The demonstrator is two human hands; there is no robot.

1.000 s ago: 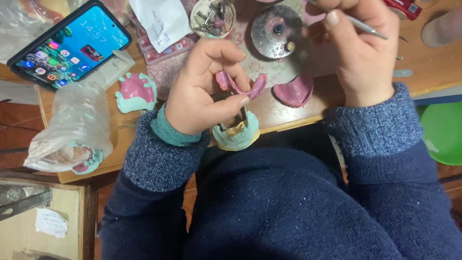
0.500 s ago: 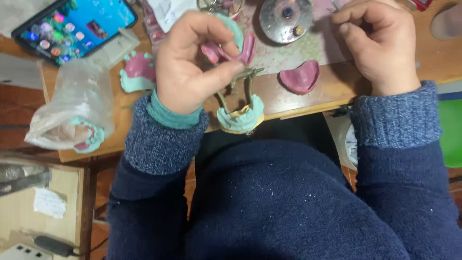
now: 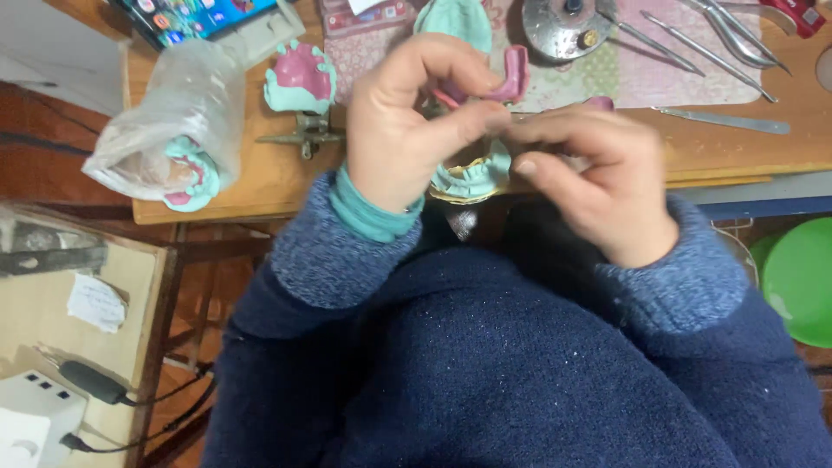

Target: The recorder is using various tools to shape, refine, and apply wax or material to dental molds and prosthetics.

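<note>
Pink wax denture base (image 3: 511, 76) pinched in left hand (image 3: 407, 130) above table (image 3: 737, 160) edge. Right hand (image 3: 598, 186) blurred, fingers pressed together beside teal dental cast (image 3: 472, 178). Clear plastic bag (image 3: 169, 121) holds another teal-and-pink cast (image 3: 191, 173).

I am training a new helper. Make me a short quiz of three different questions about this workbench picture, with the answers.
1. True or false: the left hand holds a pink curved piece.
2. What lies inside the clear plastic bag: A) scissors, B) a teal and pink dental cast, C) a phone?
3. Which hand is blurred?

Key: 1 true. 2 B. 3 the right hand, whose grip cannot be told.
</note>
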